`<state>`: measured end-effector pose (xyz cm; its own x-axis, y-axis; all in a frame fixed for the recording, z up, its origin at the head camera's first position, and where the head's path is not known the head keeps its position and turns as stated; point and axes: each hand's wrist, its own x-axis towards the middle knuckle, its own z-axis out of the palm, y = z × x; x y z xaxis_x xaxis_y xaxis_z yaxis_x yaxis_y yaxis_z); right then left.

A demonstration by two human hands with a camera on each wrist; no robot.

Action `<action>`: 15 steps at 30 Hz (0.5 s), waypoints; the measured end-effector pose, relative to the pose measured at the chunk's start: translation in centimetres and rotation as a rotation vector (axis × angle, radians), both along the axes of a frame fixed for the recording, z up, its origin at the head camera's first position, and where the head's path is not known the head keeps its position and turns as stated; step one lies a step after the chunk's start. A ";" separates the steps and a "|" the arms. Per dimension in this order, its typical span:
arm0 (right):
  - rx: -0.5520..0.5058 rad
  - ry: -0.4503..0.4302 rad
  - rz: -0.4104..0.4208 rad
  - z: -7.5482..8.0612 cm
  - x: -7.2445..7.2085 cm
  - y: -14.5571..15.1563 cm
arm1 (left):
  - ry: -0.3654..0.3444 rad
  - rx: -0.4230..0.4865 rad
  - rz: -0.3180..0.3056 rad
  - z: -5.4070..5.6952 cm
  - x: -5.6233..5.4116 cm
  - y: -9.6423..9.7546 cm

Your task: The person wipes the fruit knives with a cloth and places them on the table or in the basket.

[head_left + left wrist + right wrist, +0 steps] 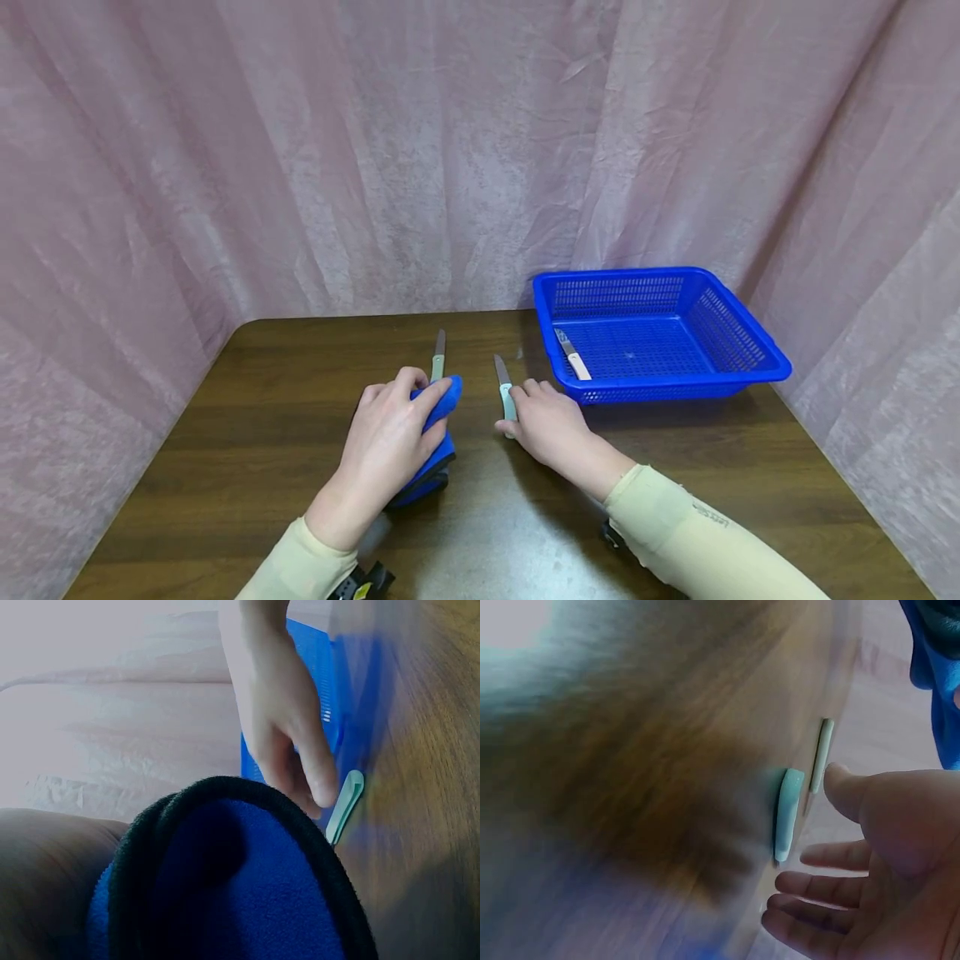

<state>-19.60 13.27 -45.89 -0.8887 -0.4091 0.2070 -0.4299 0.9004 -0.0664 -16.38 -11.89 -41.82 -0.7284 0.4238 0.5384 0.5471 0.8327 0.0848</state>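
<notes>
My left hand (386, 433) grips a folded blue cloth (442, 452) with black edging, held over the middle of the table. In the left wrist view the cloth fills the lower part. Beyond its far end lies a knife with a pale green handle (438, 367). Over a second knife, with a mint handle (509, 405), hovers my right hand (553, 427); thumb and fingers are spread on either side of the handle. The right wrist view shows a gap between those fingers and the mint handle (788, 816). Its blade points away from me.
At the back right of the wooden table (247, 433) stands a blue plastic basket (675, 386) with slotted walls. A knife with a white handle (578, 367) lies in it, by the left wall. Pink curtains (450, 167) hang behind the table and along both sides.
</notes>
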 end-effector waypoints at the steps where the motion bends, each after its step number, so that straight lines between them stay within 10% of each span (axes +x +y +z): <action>1: 0.006 0.005 -0.014 0.0 -0.2 -0.2 | -0.001 0.000 0.002 0.0 0.0 0.0; 15: 0.051 -0.092 -0.141 -0.5 -2.6 -1.5 | 0.008 0.003 0.001 0.1 0.0 -0.1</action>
